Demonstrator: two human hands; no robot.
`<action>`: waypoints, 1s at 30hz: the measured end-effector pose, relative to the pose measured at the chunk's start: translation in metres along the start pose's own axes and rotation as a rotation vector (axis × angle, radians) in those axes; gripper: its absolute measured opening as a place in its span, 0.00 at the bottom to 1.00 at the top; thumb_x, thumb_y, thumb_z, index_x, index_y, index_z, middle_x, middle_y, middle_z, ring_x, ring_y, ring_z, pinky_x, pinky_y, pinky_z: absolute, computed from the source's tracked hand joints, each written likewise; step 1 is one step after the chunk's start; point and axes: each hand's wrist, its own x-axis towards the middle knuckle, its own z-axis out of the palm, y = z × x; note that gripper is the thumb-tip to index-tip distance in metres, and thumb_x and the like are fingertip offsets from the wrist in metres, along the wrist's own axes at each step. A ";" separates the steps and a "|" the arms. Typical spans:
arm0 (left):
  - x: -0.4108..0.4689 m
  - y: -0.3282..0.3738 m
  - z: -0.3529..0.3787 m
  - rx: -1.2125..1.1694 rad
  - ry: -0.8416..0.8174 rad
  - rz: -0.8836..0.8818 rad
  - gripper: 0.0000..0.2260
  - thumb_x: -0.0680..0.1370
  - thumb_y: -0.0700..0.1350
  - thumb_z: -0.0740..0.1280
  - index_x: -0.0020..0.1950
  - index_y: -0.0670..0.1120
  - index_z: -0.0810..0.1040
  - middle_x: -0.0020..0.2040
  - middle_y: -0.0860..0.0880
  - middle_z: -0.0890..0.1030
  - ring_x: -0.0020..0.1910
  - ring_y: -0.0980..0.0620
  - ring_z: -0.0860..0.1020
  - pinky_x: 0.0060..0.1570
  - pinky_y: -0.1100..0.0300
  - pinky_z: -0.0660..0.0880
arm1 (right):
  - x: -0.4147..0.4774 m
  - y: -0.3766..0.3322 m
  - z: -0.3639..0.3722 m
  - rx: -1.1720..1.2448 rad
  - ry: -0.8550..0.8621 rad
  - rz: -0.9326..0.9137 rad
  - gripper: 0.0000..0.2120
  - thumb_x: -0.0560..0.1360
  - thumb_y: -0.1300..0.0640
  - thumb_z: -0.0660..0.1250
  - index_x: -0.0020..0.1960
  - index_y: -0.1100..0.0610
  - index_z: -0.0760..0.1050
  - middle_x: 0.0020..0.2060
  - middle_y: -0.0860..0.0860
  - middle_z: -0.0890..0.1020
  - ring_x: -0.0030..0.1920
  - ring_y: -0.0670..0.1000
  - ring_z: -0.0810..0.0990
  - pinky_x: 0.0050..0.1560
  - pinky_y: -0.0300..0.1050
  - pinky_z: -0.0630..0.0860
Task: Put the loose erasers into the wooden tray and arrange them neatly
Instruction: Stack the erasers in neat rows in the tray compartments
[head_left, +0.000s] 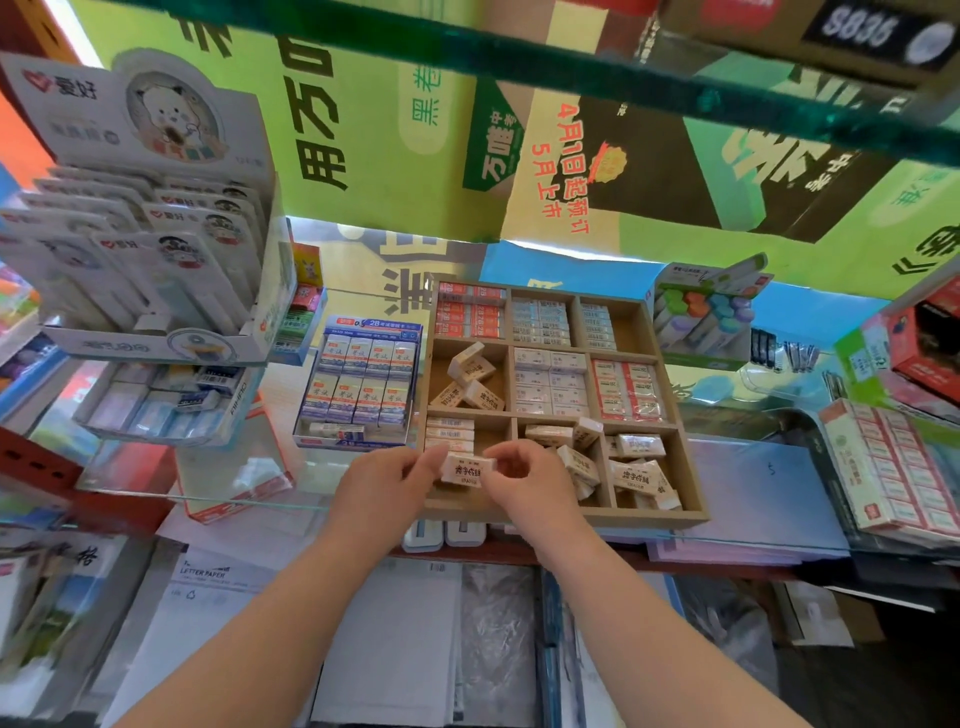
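Your left hand (387, 483) and right hand (524, 475) together pinch one eraser (461, 470) above the wooden tray's (571, 517) near-left compartment; five compartments look neat, three hold jumbled loose erasers (631, 470), so roughly half remains.

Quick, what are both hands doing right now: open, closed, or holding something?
Left hand: pinching the left end of an eraser.
Right hand: pinching the right end of the same eraser.
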 end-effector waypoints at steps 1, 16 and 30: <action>0.003 0.008 0.001 -0.053 -0.062 -0.066 0.17 0.76 0.57 0.57 0.30 0.54 0.75 0.30 0.54 0.78 0.34 0.54 0.77 0.38 0.59 0.72 | -0.003 0.000 0.001 0.008 0.004 -0.053 0.08 0.72 0.61 0.65 0.43 0.48 0.71 0.40 0.46 0.75 0.39 0.41 0.72 0.33 0.28 0.69; 0.019 0.025 0.005 -0.103 -0.207 -0.114 0.06 0.72 0.42 0.66 0.41 0.53 0.78 0.38 0.55 0.77 0.40 0.57 0.74 0.44 0.59 0.72 | -0.005 0.014 -0.005 -0.370 0.073 -0.509 0.11 0.70 0.63 0.64 0.52 0.55 0.72 0.45 0.45 0.69 0.47 0.44 0.67 0.50 0.33 0.63; 0.029 0.000 0.010 0.500 -0.241 0.334 0.11 0.73 0.48 0.66 0.55 0.51 0.78 0.54 0.51 0.80 0.51 0.53 0.74 0.50 0.62 0.69 | 0.010 0.025 -0.007 -0.710 0.009 -0.465 0.09 0.74 0.52 0.62 0.52 0.50 0.77 0.49 0.49 0.80 0.53 0.51 0.68 0.50 0.44 0.53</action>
